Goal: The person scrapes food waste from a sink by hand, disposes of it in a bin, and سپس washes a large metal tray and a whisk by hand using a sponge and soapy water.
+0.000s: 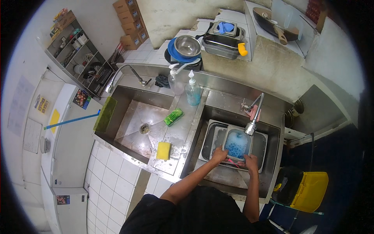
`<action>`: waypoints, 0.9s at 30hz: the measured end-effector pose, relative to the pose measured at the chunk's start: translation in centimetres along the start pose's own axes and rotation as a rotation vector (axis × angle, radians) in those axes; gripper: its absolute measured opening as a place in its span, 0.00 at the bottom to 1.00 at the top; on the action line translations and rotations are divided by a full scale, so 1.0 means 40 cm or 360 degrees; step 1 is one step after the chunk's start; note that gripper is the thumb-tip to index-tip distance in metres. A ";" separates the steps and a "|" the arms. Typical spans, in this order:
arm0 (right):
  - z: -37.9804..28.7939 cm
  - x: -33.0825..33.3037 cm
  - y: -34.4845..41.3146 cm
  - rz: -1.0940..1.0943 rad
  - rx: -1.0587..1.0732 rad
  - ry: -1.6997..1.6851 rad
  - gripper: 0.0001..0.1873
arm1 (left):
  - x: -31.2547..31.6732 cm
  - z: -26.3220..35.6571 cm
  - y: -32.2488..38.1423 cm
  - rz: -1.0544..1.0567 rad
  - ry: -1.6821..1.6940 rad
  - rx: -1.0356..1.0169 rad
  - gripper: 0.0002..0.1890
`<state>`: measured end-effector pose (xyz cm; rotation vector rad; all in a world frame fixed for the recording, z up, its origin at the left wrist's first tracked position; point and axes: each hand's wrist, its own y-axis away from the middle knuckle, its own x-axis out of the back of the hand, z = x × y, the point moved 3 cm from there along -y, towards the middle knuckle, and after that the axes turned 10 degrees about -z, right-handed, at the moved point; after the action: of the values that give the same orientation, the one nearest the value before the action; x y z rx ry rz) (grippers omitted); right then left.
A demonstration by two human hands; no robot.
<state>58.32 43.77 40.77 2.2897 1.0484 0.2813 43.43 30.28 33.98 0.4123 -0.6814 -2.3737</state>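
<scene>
My left hand (219,155) grips the near left corner of a small steel food pan (253,143), and my right hand (251,162) holds its near right corner. Foam and blue liquid or a blue scrubber show inside it; I cannot tell which. Beneath it, larger rectangular steel pans (263,152) sit in the right basin (268,182). Something red or pink lies between my hands, partly hidden. The spray head of the right faucet (250,128) hangs just above the pan's far right edge. On the divider are a yellow sponge (163,150) and a green scrubber (173,117).
Two pump bottles (193,93) stand behind the divider. The left basin (137,125) has a drain and a green pad (105,114) over its left rim. A metal bowl (187,46) and stacked pans (222,46) stand beyond the sink. A yellow-seated chair (310,191) is at right.
</scene>
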 end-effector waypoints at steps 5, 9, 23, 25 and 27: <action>0.020 0.025 -0.005 0.0058 -0.0009 -0.0040 0.15 | -0.026 0.040 0.028 -0.0052 0.0027 0.0016 0.27; 0.016 0.012 -0.009 0.0097 -0.0063 0.0060 0.17 | -0.007 0.079 0.057 -0.0083 -0.0069 0.0018 0.26; 0.021 0.015 -0.007 -0.0002 -0.0030 0.0038 0.15 | -0.011 0.045 0.033 -0.0164 0.0044 -0.0047 0.23; 0.021 0.012 -0.009 -0.0012 -0.0006 0.0057 0.15 | -0.009 0.042 0.032 -0.0128 0.0128 -0.0024 0.23; 0.024 0.017 -0.014 -0.0011 -0.0022 0.0054 0.15 | -0.007 0.040 0.028 -0.0123 0.0071 0.0001 0.23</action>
<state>58.81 44.14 39.61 2.2762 1.0680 0.3247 43.48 30.29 35.95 0.4985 -0.6564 -2.4289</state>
